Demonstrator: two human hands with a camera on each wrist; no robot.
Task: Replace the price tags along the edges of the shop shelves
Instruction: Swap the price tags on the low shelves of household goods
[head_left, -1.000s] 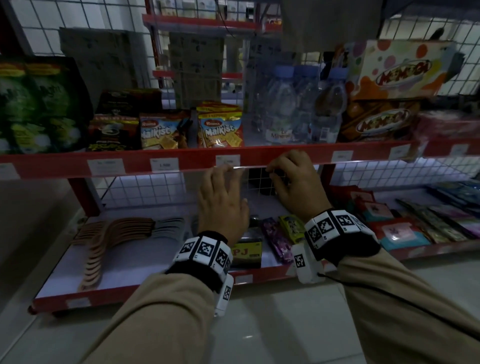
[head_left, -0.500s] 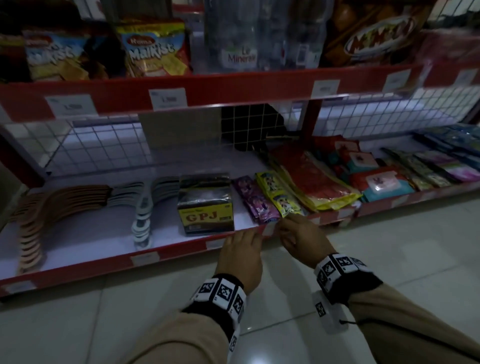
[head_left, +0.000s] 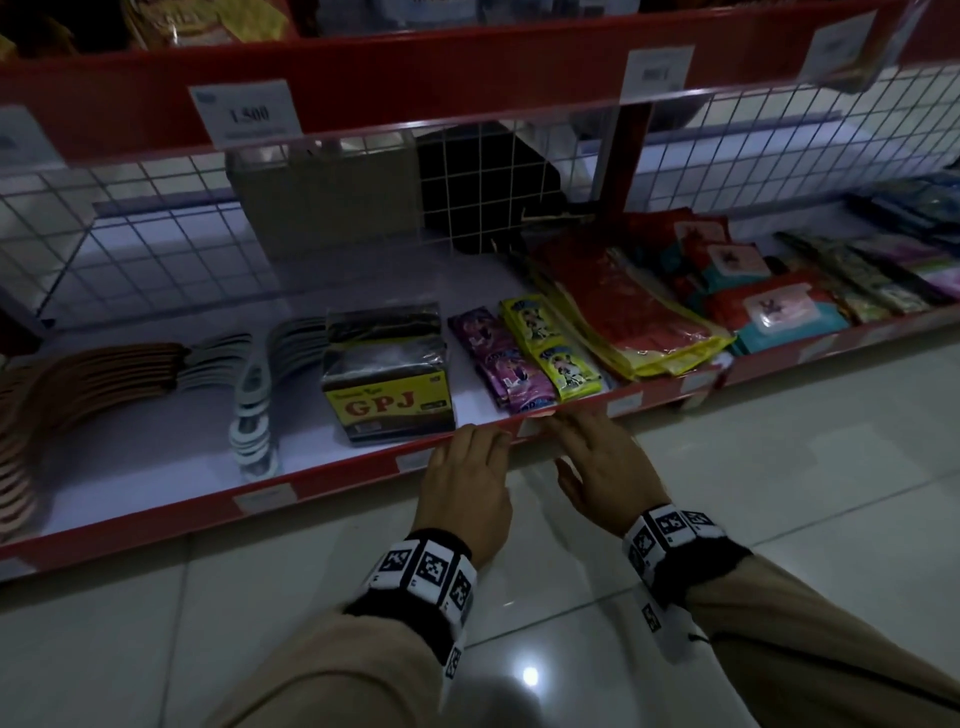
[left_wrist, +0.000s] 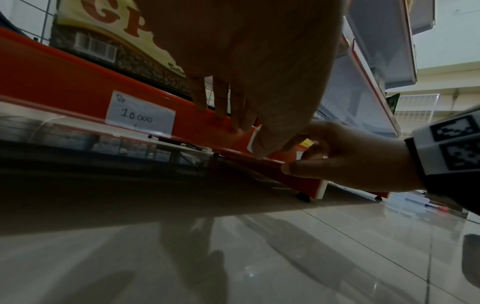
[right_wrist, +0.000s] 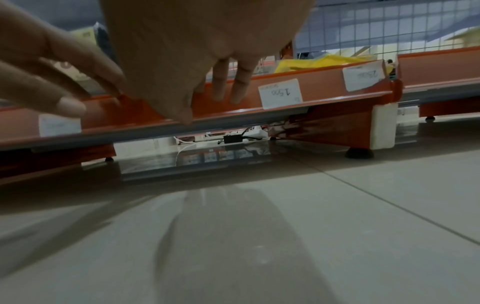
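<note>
My left hand (head_left: 480, 441) lies with straight fingers on the red front edge of the bottom shelf (head_left: 332, 480), just right of the GPJ pack. My right hand (head_left: 569, 422) touches the same edge a little further right, fingers extended. A small white price tag (head_left: 530, 427) sits on the edge between the two hands. In the left wrist view my left thumb (left_wrist: 265, 144) covers part of this price tag (left_wrist: 251, 140), and the right hand (left_wrist: 345, 156) reaches in beside it. Other tags on that edge read 10.000 (left_wrist: 140, 114) and 1.500 (right_wrist: 280, 93).
The bottom shelf holds a GPJ coffee pack (head_left: 387, 384), purple and yellow sachets (head_left: 524, 358), red packets (head_left: 628, 306), wipes and stacked hangers (head_left: 93, 384). The upper shelf edge (head_left: 415, 88) carries more white tags. A glossy tiled floor (head_left: 779, 467) runs in front.
Both hands dropped from the upper shelf's edge to the bottom shelf's edge, and the head view tilted down and came closer.
</note>
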